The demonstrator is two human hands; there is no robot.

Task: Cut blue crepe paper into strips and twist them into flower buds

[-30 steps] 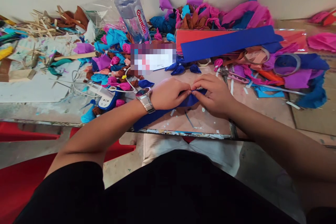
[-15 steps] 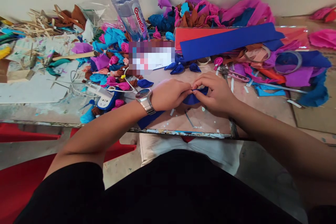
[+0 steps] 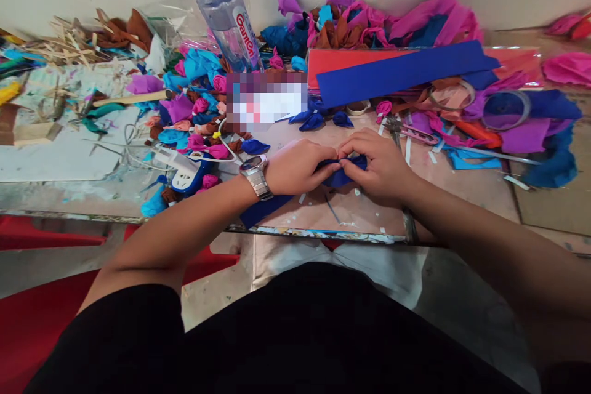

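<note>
Both hands meet above the front of the table and pinch one piece of dark blue crepe paper (image 3: 340, 177). My left hand (image 3: 300, 166), with a metal watch on its wrist, is closed on the paper's left part. My right hand (image 3: 378, 166) grips its upper edge between thumb and index finger. Fingers hide part of the paper. Beneath my left wrist lies a dark blue crepe paper strip (image 3: 265, 210). Just beyond the hands are several small folded blue paper pieces (image 3: 311, 122), and another piece (image 3: 255, 146) rests near the watch.
A water bottle (image 3: 228, 18) stands at the back. Twisted coloured paper pieces and a power strip (image 3: 188, 173) with cables lie to the left. Behind to the right are a long blue paper strip (image 3: 401, 74), tape rolls (image 3: 506, 109) and a pink cutter (image 3: 418, 133).
The fingers have shifted slightly on the blue crepe paper. More of it now shows at my left fingertips, and its lower part is bunched differently. Other things stay put.
</note>
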